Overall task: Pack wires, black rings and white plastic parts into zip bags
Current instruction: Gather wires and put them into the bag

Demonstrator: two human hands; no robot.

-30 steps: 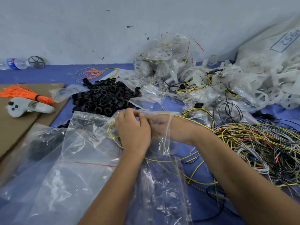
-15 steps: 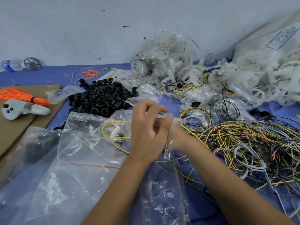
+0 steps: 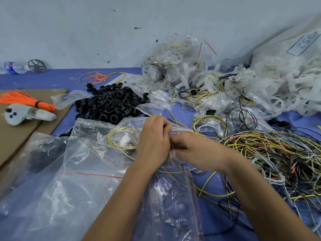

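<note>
My left hand and my right hand meet at the middle of the table, both pinching the top edge of a small clear zip bag that holds a coiled yellow wire. A heap of black rings lies behind the hands to the left. A big tangle of yellow, grey, black and orange wires spreads to the right. White plastic parts, some in filled bags, pile up at the back right.
Several empty clear zip bags overlap at the front left. A bundle of orange wires and a white controller lie on brown cardboard at the left. A water bottle lies by the wall.
My left hand has slid to the right along the bag's top edge toward my right hand, and my right hand has dropped a little lower.
</note>
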